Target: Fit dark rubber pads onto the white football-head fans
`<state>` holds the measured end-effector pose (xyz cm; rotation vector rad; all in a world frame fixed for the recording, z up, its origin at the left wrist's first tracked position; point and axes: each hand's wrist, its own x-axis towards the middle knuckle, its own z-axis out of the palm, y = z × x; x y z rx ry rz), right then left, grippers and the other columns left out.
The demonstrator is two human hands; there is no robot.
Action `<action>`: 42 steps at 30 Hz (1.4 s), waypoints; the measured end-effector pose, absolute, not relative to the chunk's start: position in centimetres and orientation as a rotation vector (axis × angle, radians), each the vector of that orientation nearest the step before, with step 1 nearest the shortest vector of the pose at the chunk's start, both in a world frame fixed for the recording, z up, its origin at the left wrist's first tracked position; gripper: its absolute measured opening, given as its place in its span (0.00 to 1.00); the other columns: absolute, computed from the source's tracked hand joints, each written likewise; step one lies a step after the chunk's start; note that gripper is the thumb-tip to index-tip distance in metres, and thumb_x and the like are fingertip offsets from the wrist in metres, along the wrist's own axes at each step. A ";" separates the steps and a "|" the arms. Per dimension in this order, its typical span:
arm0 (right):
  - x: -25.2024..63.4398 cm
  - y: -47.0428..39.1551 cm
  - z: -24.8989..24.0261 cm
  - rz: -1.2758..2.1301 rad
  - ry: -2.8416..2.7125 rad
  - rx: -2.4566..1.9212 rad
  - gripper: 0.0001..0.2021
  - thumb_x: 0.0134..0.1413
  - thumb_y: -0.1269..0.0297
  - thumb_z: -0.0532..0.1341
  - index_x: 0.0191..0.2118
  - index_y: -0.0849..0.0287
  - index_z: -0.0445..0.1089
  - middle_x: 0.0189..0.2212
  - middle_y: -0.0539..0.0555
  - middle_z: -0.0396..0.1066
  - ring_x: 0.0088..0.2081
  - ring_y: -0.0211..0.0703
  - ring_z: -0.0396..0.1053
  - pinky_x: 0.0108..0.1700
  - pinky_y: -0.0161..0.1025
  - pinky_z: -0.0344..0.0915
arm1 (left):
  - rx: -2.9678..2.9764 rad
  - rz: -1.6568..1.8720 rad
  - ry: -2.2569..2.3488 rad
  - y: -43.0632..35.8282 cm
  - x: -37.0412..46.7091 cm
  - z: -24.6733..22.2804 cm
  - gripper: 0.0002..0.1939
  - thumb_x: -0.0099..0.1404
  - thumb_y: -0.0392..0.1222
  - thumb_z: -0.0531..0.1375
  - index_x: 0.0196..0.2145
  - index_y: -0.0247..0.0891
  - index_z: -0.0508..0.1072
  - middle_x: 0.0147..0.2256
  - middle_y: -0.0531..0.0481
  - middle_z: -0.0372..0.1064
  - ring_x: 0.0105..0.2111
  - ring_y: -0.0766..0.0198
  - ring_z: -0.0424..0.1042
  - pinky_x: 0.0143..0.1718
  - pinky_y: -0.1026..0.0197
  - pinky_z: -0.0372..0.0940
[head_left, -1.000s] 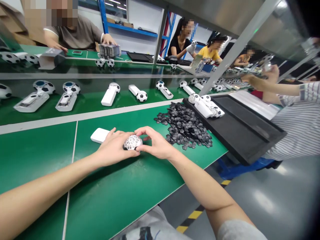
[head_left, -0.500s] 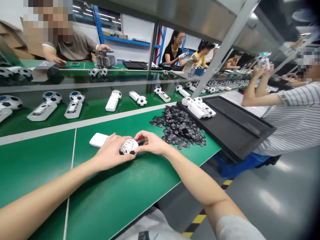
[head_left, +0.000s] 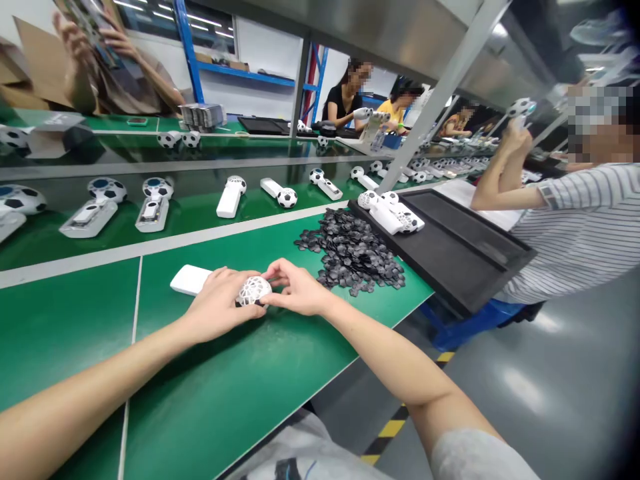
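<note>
A white device with a football-shaped head (head_left: 254, 291) lies on the green table, its plain white handle (head_left: 190, 280) pointing left. The head is an open white lattice with a dark part low on its near side. My left hand (head_left: 217, 300) is closed around the head and lies over the joint with the handle. At the head's right side, the thumb and bent fingers of my right hand (head_left: 295, 288) grip its edge. Whether a small piece sits between those right fingers is hidden. A heap of small black plates (head_left: 353, 250) lies beyond my right hand.
A black tray (head_left: 450, 257) at the right holds several white football-headed devices (head_left: 393, 212). More such devices (head_left: 231, 197) lie along the dark green conveyor (head_left: 195, 233) behind the table. A slanted metal post (head_left: 440, 93) rises near the tray. Co-workers sit opposite and at right.
My hands stay on the football-shaped head; the view has shifted slightly. The co-worker at far left has raised both hands with an object. The striped-shirt co-worker has turned the device held up.
</note>
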<state>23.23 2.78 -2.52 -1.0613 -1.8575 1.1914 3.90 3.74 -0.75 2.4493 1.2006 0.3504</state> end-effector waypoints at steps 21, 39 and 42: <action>26.9 4.5 -2.5 0.515 -2.137 -1.730 0.04 0.45 0.72 0.60 0.30 0.60 0.71 0.29 0.53 0.69 0.31 0.38 0.66 0.35 0.34 0.60 | 2.210 0.355 1.008 1.4 3.7 -0.7 0.25 0.50 0.37 0.60 0.47 0.42 0.63 0.61 0.45 0.40 0.62 0.50 0.33 0.59 0.45 0.42; 23.6 2.7 -1.8 1.338 -1.789 -0.957 0.05 0.50 0.64 0.59 0.31 0.61 0.66 0.27 0.50 0.68 0.31 0.36 0.67 0.34 0.35 0.65 | 2.101 0.434 0.847 3.8 2.1 -1.3 0.33 0.46 0.30 0.57 0.51 0.44 0.57 0.57 0.47 0.43 0.57 0.55 0.48 0.59 0.49 0.43; 23.6 2.7 -1.7 1.232 -1.893 -0.925 0.05 0.48 0.65 0.61 0.30 0.61 0.69 0.28 0.50 0.69 0.32 0.36 0.66 0.37 0.35 0.63 | 2.102 0.403 0.858 4.0 2.1 -1.4 0.33 0.47 0.31 0.57 0.51 0.45 0.57 0.57 0.49 0.43 0.58 0.55 0.48 0.59 0.50 0.44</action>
